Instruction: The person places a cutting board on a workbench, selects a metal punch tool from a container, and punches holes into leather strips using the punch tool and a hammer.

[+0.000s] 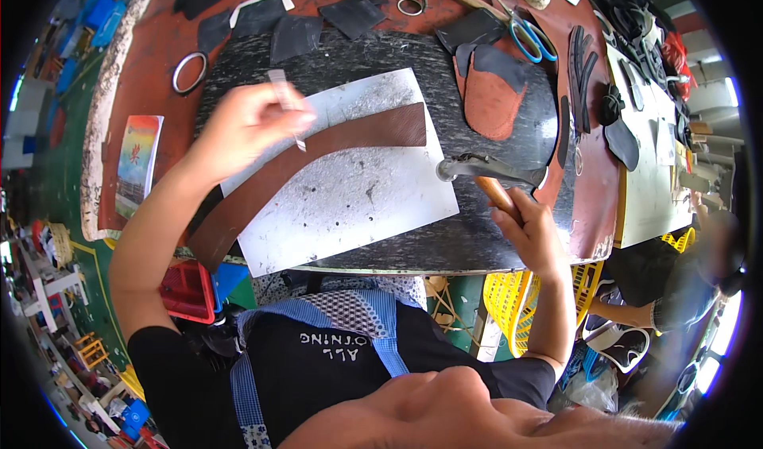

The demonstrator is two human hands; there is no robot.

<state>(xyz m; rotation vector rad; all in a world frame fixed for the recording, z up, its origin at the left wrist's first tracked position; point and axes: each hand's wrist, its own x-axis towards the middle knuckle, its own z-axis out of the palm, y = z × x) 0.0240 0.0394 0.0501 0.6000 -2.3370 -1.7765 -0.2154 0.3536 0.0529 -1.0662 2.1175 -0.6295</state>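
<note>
My left hand [246,127] is closed round a slim silvery punch [280,89], held nearly upright. Its lower tip is at the upper edge of a curved brown leather strip [362,133]; whether it touches cannot be made out. The strip lies across a scuffed white board [350,210], and its lower left end hangs past the board's corner. To the right, my right hand [531,230] grips the wooden handle of a hammer [481,165]. The hammer's metal head is over the dark slab, beside the board's right edge, apart from the punch.
The board rests on a dark speckled slab [509,250]. Brown-and-black leather pieces [494,99], blue-handled scissors [531,40] and black offcuts [352,16] lie beyond it. A metal ring [189,73] and a colourful booklet [138,167] are at left. A yellow basket [509,306] stands below the right edge.
</note>
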